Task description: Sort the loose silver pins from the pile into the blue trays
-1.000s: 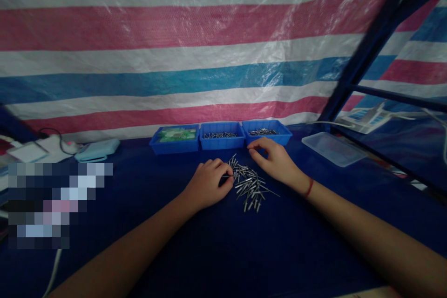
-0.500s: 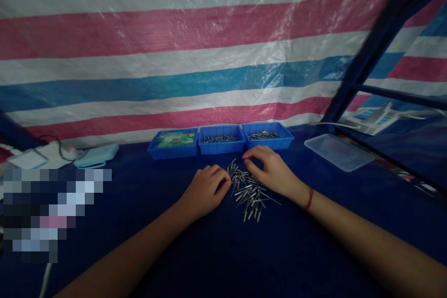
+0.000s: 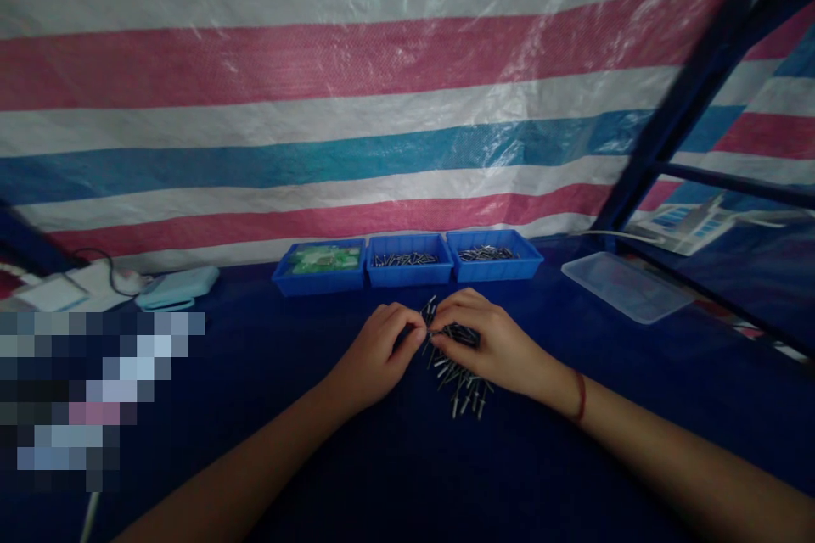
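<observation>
Brushing the metal pins [image 3: 454, 374] could scatter them, since the right hand [image 3: 503, 344] arches low over their pile. The left hand [image 3: 373, 355] curls in at the pile's left edge; on both hands, thumb and forefinger draw close (whether these 2 pairs pinch a pin, I cannot tell).

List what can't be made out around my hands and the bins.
All in the head view:
- Anything between the fingertips of the left hand and right hand: too small and dark.
- Part of the pin pile: behind the right hand.
- Pin count in the middle bin: too small.
- Left side, under the blocky patch: blurred out.
</observation>
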`<state>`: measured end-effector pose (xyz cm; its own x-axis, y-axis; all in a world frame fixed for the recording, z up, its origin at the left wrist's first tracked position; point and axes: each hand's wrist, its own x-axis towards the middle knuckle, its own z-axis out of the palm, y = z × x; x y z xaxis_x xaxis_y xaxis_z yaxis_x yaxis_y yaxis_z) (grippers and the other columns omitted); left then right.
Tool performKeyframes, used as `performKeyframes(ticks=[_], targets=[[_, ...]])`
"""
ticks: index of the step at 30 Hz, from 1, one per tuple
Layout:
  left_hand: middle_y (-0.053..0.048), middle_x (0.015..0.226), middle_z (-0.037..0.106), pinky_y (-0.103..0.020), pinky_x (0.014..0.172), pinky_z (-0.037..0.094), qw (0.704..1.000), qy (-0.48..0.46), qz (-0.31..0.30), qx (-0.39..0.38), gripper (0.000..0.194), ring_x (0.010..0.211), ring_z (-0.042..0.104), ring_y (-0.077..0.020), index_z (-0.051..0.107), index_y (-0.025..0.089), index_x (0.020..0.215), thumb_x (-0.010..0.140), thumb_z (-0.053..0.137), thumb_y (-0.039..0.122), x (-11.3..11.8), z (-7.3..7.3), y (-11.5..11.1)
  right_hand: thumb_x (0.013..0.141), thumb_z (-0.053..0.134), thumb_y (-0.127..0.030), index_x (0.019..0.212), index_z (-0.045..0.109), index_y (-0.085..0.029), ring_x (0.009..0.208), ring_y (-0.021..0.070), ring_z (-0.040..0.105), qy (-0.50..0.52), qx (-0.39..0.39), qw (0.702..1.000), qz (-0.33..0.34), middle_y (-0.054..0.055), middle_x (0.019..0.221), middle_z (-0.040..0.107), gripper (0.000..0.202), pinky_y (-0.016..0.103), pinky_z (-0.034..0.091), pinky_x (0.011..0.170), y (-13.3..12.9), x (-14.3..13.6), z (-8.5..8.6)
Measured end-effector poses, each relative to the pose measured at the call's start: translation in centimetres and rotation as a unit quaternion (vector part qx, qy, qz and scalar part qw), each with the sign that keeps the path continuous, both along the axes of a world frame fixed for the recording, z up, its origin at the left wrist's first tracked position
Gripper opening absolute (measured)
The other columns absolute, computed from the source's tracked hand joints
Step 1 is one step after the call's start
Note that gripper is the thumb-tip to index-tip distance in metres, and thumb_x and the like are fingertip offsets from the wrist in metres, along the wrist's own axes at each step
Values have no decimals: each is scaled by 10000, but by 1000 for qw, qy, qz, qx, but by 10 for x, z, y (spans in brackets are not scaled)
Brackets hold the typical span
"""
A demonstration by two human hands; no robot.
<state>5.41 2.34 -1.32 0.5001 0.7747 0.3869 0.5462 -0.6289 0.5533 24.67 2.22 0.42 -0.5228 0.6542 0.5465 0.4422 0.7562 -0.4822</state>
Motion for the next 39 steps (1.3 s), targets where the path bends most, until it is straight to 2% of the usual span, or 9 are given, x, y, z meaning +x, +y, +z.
performKeyframes(ticks=[5,10,16,25,33,36,39], targets=[[-11,844,582,-292,731,422,999,-21,-5,-30,95,787,535,-160,549,208,900,902,465,253,-4,1,0,792,600,-152,825,624,-203,805,156,581,66,-20,998,-9,26,827,635,65,327,462,753,-2,-5,-2],[-9,840,578,-287,715,423,998,-25,-15,-51,114,770,533,-155,556,210,920,901,472,286,-5,2,0,808,577,-156,846,628,-205,800,154,587,88,-31,996,1,27,823,637,81,324,470,744,-4,-7,1],[-18,827,562,-288,722,420,997,-11,-64,-36,149,779,520,-153,533,193,876,920,422,282,-5,6,-3,805,582,-166,816,622,-203,781,154,588,99,-30,995,0,26,805,635,55,318,475,723,-8,-9,1],[-23,773,531,-305,720,418,995,35,-91,15,176,757,504,-162,510,182,802,905,431,301,-2,5,-7,808,554,-147,833,613,-200,810,160,579,102,-10,995,17,31,827,627,83,329,471,748,-18,-10,0],[-25,813,569,-254,661,435,998,-33,-37,34,164,726,536,-129,564,178,876,919,426,258,-2,8,-11,798,546,-119,829,605,-207,822,161,581,116,1,993,3,28,835,619,110,328,471,752,-14,-6,2],[-27,819,580,-237,644,447,996,-50,-10,71,131,718,548,-121,582,174,879,902,464,227,-1,9,-13,804,551,-118,840,608,-206,830,161,581,117,-5,993,0,29,845,622,112,324,472,753,-12,-6,1],[-40,849,598,-248,674,467,988,-44,14,149,102,760,572,-130,594,174,900,883,497,200,-2,9,-14,818,557,-136,860,621,-206,838,161,580,113,-8,994,-4,33,859,630,104,328,471,757,-11,-7,-1]])
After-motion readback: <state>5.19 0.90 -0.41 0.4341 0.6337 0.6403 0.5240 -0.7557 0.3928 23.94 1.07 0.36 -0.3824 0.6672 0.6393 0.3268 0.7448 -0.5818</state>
